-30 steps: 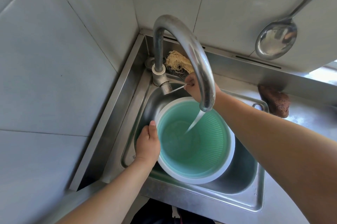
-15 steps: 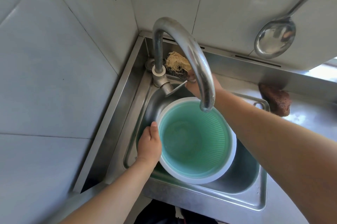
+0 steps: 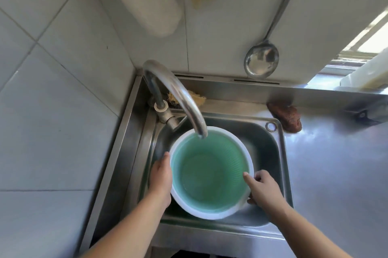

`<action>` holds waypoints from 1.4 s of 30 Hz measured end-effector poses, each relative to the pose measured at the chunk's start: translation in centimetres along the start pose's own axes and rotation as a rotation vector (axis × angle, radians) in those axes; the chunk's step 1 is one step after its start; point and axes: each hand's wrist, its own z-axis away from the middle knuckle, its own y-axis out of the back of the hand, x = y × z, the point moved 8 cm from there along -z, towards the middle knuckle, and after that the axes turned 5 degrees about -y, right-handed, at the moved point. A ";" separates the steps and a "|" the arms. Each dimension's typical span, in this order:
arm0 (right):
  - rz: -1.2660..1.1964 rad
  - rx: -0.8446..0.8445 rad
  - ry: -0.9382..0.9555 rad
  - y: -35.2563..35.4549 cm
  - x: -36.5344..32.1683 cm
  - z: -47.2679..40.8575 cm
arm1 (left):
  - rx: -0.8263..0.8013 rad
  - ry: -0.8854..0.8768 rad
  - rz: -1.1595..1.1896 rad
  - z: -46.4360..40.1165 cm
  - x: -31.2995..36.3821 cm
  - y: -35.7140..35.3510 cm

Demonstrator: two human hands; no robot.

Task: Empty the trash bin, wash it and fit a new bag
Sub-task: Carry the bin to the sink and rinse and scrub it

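your bin [image 3: 210, 173] sits emptied in the sink [image 3: 270, 152] under the tap [image 3: 178, 94], a little water inside. your left hand [image 3: 160, 176] and right hand [image 3: 262, 188] grip opposite rims. washing's underway; bagging remains.

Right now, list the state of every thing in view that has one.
Trash bin: upright in the sink, no bag, some water inside.
Tap: no water running.
Left hand: holds the bin's left side.
Right hand: grips the right rim.
Ladle: hanging on the wall.
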 end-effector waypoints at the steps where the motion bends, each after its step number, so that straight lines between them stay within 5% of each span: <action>1: -0.031 0.018 0.011 0.2 0.3 0.0 | -0.007 0.006 0.002 0.2 0.1 -0.5; 12: -0.185 0.319 0.181 5.9 -3.0 0.0 | 0.010 -0.008 -0.036 2.2 3.2 -5.0; 20: -0.206 0.209 0.275 3.5 -5.8 1.5 | 0.095 -0.007 0.023 2.5 3.0 -0.3; 31: -0.165 0.316 0.342 7.8 -4.2 1.2 | 0.025 -0.083 0.082 5.5 4.4 -4.0; 42: -0.133 0.187 0.371 5.5 -5.3 1.6 | 0.100 -0.113 0.065 6.2 4.3 -0.9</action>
